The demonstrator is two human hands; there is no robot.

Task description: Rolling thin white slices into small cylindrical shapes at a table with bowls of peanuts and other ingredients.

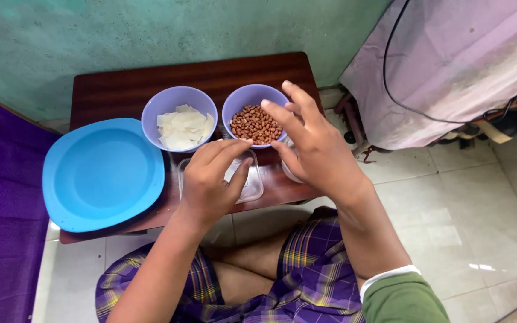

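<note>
Nearest the camera, your crossed legs in purple plaid cloth (pixel 306 269) sit on the tiled floor (pixel 468 221), with a green sleeve (pixel 402 299) at the right forearm.

Your left hand (pixel 210 179) hangs over a clear tub (pixel 252 185) at the desk's (pixel 121 90) near edge. Its fingers (pixel 225 149) are drawn together, thumb just beside them, the gap narrow; whether anything is pinched between them cannot be told. The tub is shallow, see-through, with rounded corners, and is mostly hidden under the hand.

Your right hand (pixel 315 149) is raised just right of it, fingers (pixel 297 98) loosely spread and half open, holding nothing visible. Its fingertips reach over the near rim of the nut bowl (pixel 243 98). A second clear container (pixel 289 172) shows only as a sliver beneath this palm.

The nut bowl is lilac, round, and holds red-brown peanuts (pixel 255 124). Just beside it on the left stands a matching bowl (pixel 172 98) holding pale, flat flakes (pixel 184 127). Further left, a blue plate (pixel 100 173) overhangs the desk's near-left corner.

Beyond, the dark wooden desk meets a green wall (pixel 151 30). A purple cloth (pixel 1 197) lies at far left; a pale cover (pixel 450 60) with a black cable (pixel 390 78) stands at far right.
</note>
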